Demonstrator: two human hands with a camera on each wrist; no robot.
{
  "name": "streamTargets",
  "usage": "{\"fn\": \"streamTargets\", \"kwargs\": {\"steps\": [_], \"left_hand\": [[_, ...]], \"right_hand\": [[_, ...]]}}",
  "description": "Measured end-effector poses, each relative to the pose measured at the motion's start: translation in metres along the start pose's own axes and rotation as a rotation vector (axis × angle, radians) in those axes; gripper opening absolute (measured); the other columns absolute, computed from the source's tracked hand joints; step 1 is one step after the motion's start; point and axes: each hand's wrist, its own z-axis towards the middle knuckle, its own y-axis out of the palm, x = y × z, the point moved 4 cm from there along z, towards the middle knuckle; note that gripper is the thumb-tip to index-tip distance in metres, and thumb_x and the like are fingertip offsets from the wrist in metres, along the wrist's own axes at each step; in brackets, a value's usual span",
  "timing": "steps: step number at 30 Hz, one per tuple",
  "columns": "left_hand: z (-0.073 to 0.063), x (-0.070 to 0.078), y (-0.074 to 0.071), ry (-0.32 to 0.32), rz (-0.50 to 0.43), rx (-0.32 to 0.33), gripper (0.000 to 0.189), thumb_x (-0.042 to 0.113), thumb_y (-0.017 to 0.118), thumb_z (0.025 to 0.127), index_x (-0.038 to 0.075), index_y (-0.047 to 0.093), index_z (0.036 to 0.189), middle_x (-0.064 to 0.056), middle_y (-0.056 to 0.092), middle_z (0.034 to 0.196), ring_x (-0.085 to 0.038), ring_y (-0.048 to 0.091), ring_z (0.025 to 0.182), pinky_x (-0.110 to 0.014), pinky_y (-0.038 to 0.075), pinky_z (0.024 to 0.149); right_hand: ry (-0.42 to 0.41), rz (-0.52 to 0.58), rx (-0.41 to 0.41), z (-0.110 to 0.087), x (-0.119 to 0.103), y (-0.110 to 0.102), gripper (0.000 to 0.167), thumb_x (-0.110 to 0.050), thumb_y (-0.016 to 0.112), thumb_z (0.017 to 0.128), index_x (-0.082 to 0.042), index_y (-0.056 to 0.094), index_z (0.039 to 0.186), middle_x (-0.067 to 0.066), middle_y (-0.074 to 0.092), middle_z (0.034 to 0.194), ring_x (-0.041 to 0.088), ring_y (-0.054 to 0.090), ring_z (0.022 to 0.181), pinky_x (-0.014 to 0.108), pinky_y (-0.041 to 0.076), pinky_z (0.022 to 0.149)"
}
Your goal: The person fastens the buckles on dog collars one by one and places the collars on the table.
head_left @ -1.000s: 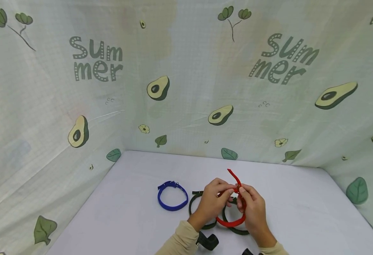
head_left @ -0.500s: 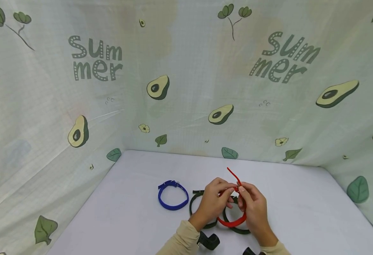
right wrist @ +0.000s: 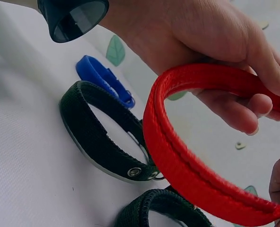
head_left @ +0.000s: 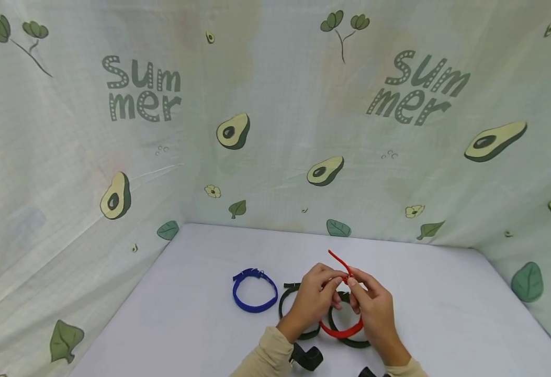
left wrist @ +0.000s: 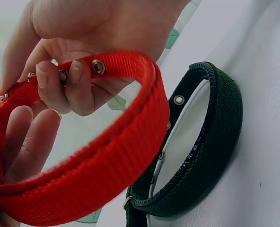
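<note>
Both hands hold a red collar (head_left: 343, 332) above the table, its loop hanging below them. My left hand (head_left: 314, 294) pinches one side of its strap, and my right hand (head_left: 375, 308) pinches the other side close by. The strap's thin free end (head_left: 338, 258) sticks up beyond the fingertips. Metal eyelets (left wrist: 98, 66) show along the red strap in the left wrist view. Fingers largely hide the fastening. Beneath the hands lie two dark green collars, one at the left (head_left: 282, 303) and one at the right (head_left: 355, 343), both partly covered.
A blue collar (head_left: 255, 308) lies on the white table (head_left: 200, 324), left of the hands. Black wrist-worn devices, one at the left wrist (head_left: 307, 358), show near the front edge. Avocado-printed cloth (head_left: 275, 104) hangs behind and at the sides.
The red strap's free end has tipped to the left, and my right fingertips have shifted slightly left toward the left hand. Both hands keep hold of the collar.
</note>
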Motion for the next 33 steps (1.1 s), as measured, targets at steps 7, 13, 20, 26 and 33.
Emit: {"fn": "streamTargets", "kwargs": {"steps": [7, 13, 20, 26, 33], "left_hand": [[0.000, 0.000, -0.001, -0.002, 0.012, 0.004, 0.019, 0.012, 0.059, 0.103, 0.008, 0.072, 0.115, -0.001, 0.053, 0.098, -0.002, 0.061, 0.062, -0.028, 0.058, 0.056], [0.001, 0.002, -0.003, 0.021, 0.053, 0.047, 0.016, 0.008, 0.059, 0.102, 0.005, 0.072, 0.110, -0.004, 0.054, 0.096, -0.002, 0.060, 0.060, -0.026, 0.056, 0.054], [-0.003, 0.036, -0.008, 0.056, 0.062, 0.097, 0.013, -0.004, 0.060, 0.098, -0.005, 0.070, 0.105, -0.010, 0.054, 0.093, -0.005, 0.060, 0.058, -0.025, 0.056, 0.053], [-0.001, 0.023, -0.008, 0.047, 0.012, 0.095, 0.013, -0.002, 0.061, 0.098, -0.004, 0.070, 0.107, -0.012, 0.057, 0.095, -0.013, 0.064, 0.059, -0.030, 0.057, 0.053], [0.002, 0.002, -0.009, -0.019, -0.035, 0.086, 0.013, 0.012, 0.066, 0.098, 0.006, 0.071, 0.109, -0.005, 0.061, 0.096, -0.007, 0.065, 0.061, -0.030, 0.058, 0.056]], "right_hand": [[0.005, -0.033, -0.021, 0.000, 0.001, 0.000, 0.029, -0.008, 0.066, 0.098, 0.002, 0.065, 0.125, 0.011, 0.053, 0.063, 0.014, 0.049, 0.053, 0.024, 0.045, 0.047], [-0.027, -0.104, -0.040, 0.000, 0.000, 0.001, 0.026, -0.011, 0.068, 0.097, -0.002, 0.068, 0.121, 0.016, 0.057, 0.072, 0.015, 0.052, 0.054, 0.026, 0.046, 0.047], [-0.031, -0.125, -0.049, 0.000, -0.002, 0.003, 0.023, -0.012, 0.070, 0.096, -0.002, 0.070, 0.117, 0.011, 0.056, 0.067, 0.013, 0.052, 0.053, 0.026, 0.044, 0.045], [-0.002, -0.107, -0.046, 0.001, -0.003, 0.003, 0.025, -0.013, 0.069, 0.096, -0.002, 0.069, 0.119, 0.010, 0.056, 0.069, 0.014, 0.052, 0.054, 0.025, 0.046, 0.047], [-0.020, -0.115, -0.035, -0.001, -0.005, 0.001, 0.030, -0.012, 0.068, 0.097, -0.005, 0.066, 0.126, 0.009, 0.061, 0.094, 0.015, 0.053, 0.055, 0.025, 0.048, 0.048]]}}
